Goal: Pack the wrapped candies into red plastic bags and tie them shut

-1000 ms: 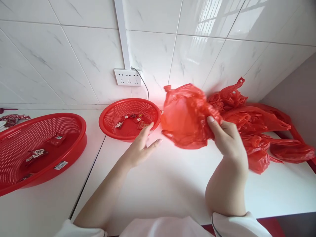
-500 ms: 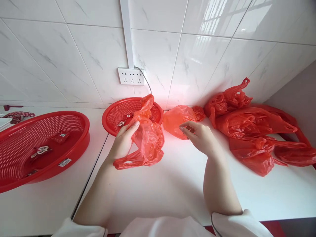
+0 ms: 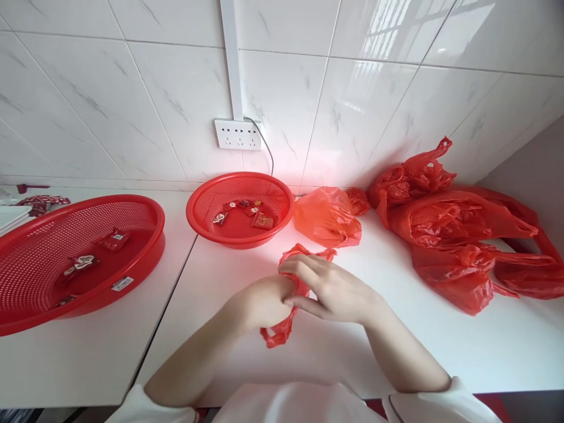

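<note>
A crumpled red plastic bag [image 3: 282, 332] is bunched between my two hands over the white table, its ends sticking out above and below them. My left hand [image 3: 267, 299] is closed round the bag, its fingers mostly hidden. My right hand [image 3: 324, 288] comes in from the right with its fingers curled over the bag's upper part and the thumb beside my left hand. Behind them stands a small red basket [image 3: 240, 239] with several small packets in it. A puffed red bag [image 3: 326, 217] lies right of that basket.
At the left, a large red basket [image 3: 152, 258] holds small packets. Several red bags [image 3: 458, 220] are heaped at the right. A power socket [image 3: 238, 135] with a cable is on the tiled wall. A seam crosses the white table [image 3: 388, 346].
Both hands have come together nearer my body. The bag, earlier spread from my left hand, is now squeezed small between them. The small basket is no longer covered.
</note>
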Tool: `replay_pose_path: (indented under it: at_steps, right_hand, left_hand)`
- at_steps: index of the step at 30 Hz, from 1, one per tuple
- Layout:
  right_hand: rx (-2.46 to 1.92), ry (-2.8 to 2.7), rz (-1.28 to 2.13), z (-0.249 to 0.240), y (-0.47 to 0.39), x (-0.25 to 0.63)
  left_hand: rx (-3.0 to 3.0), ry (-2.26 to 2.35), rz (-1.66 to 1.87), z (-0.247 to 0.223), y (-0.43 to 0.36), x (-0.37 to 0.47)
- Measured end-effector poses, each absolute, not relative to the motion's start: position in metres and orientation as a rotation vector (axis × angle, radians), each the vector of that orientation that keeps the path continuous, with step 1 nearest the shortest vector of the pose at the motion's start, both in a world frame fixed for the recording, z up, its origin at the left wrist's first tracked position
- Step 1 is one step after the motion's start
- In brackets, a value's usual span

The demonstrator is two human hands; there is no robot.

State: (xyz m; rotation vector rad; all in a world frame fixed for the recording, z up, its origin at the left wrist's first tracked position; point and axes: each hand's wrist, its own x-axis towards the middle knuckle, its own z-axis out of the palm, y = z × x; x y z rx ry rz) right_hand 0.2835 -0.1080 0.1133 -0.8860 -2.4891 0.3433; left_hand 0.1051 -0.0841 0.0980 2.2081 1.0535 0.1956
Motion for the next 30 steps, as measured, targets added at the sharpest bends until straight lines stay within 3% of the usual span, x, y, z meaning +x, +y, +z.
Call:
replay_pose_path:
  at_steps: [3, 9, 13, 17, 20, 22, 25, 30]
  right_hand:
    - [-1.019, -2.567, 0.439, 0.096, -0.108, 0.303]
    - [-1.225, -2.643, 0.336, 0.074, -0.108, 0.325]
    - [-1.176, -2.771, 0.240, 0.081, -0.107, 0.332]
    - [-1.426, -2.968, 0.121, 0.091, -0.113, 0.336]
    - [-1.646, -2.987, 0.273, 0.105, -0.124, 0.333]
    - [-1.523, -2.944, 0.364, 0.115, -0.133, 0.326]
    - [-1.203, -2.723, 0.199, 0.117, -0.142, 0.304]
    - [-0.969, -2.607, -0.039, 0.072, -0.130, 0.256]
  left_hand:
    - [2.364, 0.986, -0.121, 0.089, -0.085, 0.110]
    - [2.157, 0.929, -0.109, 0.086, -0.108, 0.117]
    - [2.363, 0.875, -0.273, 0.077, -0.110, 0.103]
    - [2.590, 1.243, -0.346, 0.084, -0.090, 0.077]
    - [2.658, 1.469, -0.361, 0.091, -0.078, 0.062]
    - [2.744, 1.442, -0.324, 0.091, -0.077, 0.058]
    - [2.831, 1.353, -0.204, 0.084, -0.082, 0.060]
    - [2.797, 1.235, -0.087, 0.070, -0.100, 0.073]
